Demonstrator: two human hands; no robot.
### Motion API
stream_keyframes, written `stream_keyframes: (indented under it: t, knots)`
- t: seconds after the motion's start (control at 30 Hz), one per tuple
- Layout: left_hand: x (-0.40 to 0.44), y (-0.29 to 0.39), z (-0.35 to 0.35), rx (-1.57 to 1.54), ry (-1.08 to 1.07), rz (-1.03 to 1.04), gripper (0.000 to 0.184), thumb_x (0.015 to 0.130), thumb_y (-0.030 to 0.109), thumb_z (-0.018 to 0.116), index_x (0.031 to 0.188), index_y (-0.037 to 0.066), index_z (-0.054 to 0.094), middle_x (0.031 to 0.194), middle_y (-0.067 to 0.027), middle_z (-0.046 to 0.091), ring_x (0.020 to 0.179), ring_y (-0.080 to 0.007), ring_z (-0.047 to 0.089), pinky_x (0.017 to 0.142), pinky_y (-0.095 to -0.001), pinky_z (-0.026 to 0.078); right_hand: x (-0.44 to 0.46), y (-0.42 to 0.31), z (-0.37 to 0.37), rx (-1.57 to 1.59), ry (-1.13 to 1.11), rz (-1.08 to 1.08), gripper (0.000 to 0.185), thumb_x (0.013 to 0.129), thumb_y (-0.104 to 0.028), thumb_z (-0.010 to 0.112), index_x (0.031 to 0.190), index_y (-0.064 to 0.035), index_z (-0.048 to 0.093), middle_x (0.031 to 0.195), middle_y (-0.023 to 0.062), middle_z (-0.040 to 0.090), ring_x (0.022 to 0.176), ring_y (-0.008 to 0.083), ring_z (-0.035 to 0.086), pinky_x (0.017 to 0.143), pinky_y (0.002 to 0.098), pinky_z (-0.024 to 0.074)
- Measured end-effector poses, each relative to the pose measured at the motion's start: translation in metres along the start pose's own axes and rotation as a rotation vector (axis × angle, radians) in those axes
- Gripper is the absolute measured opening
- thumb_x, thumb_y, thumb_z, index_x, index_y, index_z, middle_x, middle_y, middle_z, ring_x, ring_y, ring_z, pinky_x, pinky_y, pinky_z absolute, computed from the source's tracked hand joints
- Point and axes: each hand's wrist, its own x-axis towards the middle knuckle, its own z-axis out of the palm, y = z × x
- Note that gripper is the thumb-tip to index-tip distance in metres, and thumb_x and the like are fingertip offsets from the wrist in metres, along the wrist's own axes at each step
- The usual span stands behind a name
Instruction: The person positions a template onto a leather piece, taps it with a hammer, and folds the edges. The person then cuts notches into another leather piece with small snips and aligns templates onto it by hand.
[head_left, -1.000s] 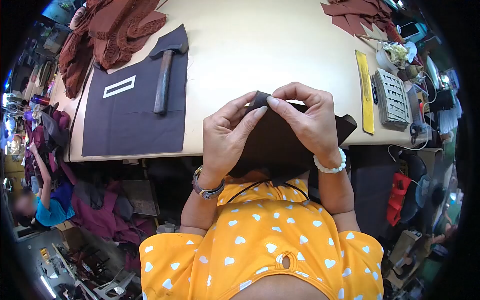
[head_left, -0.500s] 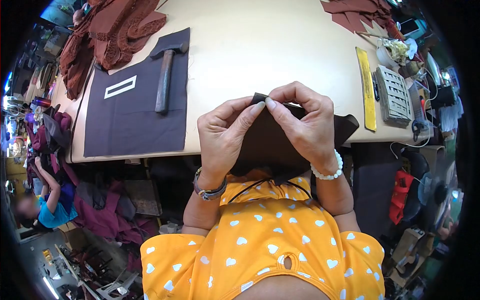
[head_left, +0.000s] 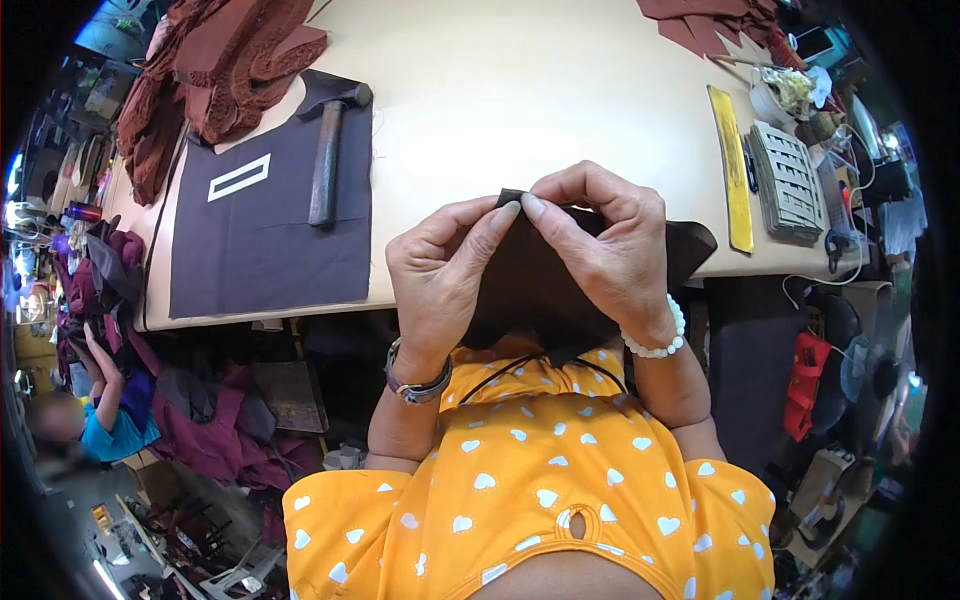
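Observation:
Between my two hands is a piece of dark fabric [head_left: 530,285], held up by its top edge at the front of the table and draping down toward my lap. My left hand [head_left: 447,262] pinches the edge between thumb and forefinger. Right beside it, my right hand [head_left: 605,245] pinches the same edge, the two thumb tips nearly touching. Part of the cloth spreads out to the right behind my right hand. Left of my hands, a dark cut fabric panel [head_left: 270,260] lies flat, with a hammer [head_left: 326,165] and a pale rectangular frame template [head_left: 240,177] on it.
Rust-coloured fabric [head_left: 235,60] is heaped at the back left of the table [head_left: 480,100]. To the right lie a yellow ruler [head_left: 731,170], a stack of slotted cards [head_left: 787,185] and scissors [head_left: 838,243]. A co-worker in a blue top [head_left: 115,430] sits at far left.
Both hands and the pinched cloth edge have shifted slightly left in view, still close together. The grip looks the same. The co-worker's arm at left has moved a little.

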Motion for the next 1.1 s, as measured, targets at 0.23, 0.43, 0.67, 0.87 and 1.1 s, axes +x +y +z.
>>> stream_keyframes:
  t: [0.23, 0.43, 0.67, 0.87, 1.1]
  knots:
    - [0.029, -0.006, -0.027, 0.110, 0.233, 0.179, 0.008, 0.084, 0.005, 0.063, 0.091, 0.000, 0.065, 0.082, 0.0026, 0.061, 0.072, -0.0030, 0.053, 0.065, -0.0154, 0.041, -0.005, -0.005, -0.056, -0.395, -0.267, -0.013, 0.013, 0.076, -0.011, 0.066, 0.074, 0.0010, 0.060, 0.070, 0.0134, 0.061, 0.065, 0.0281, 0.060, 0.061, 0.0310, 0.0466]
    - [0.049, -0.009, -0.052, 0.082, 0.303, 0.212, 0.011, 0.085, 0.007, 0.062, 0.093, 0.000, 0.063, 0.082, -0.0013, 0.063, 0.073, -0.0048, 0.056, 0.067, -0.0160, 0.043, -0.024, -0.003, -0.110, -0.394, -0.300, 0.135, 0.011, 0.073, -0.005, 0.067, 0.072, 0.0027, 0.059, 0.070, 0.0106, 0.061, 0.065, 0.0209, 0.059, 0.063, 0.0279, 0.0457]
    - [0.057, -0.009, -0.056, 0.114, 0.323, 0.242, 0.011, 0.086, 0.007, 0.062, 0.094, 0.000, 0.063, 0.084, -0.0024, 0.064, 0.071, -0.0060, 0.058, 0.065, -0.0171, 0.046, -0.036, 0.002, -0.106, -0.237, -0.250, 0.225, 0.008, 0.075, -0.001, 0.067, 0.074, 0.0036, 0.061, 0.073, 0.0075, 0.063, 0.066, 0.0123, 0.059, 0.062, 0.0242, 0.0466]
    - [0.056, 0.000, -0.061, 0.105, 0.305, 0.246, 0.010, 0.085, 0.007, 0.062, 0.093, 0.001, 0.063, 0.084, -0.0030, 0.064, 0.071, -0.0060, 0.059, 0.065, -0.0176, 0.047, -0.038, 0.008, -0.104, 0.017, -0.101, 0.458, 0.007, 0.076, -0.001, 0.068, 0.076, 0.0051, 0.064, 0.078, 0.0066, 0.065, 0.067, 0.0063, 0.056, 0.061, 0.0207, 0.0468]
    - [0.052, 0.030, -0.063, 0.016, 0.390, 0.307, 0.010, 0.085, 0.008, 0.062, 0.092, 0.001, 0.062, 0.078, -0.0026, 0.062, 0.066, -0.0067, 0.056, 0.061, -0.0167, 0.045, -0.035, 0.016, -0.117, -0.041, -0.040, 0.458, 0.006, 0.076, -0.002, 0.068, 0.076, 0.0026, 0.065, 0.070, 0.0037, 0.064, 0.065, 0.0045, 0.055, 0.060, 0.0181, 0.0450]
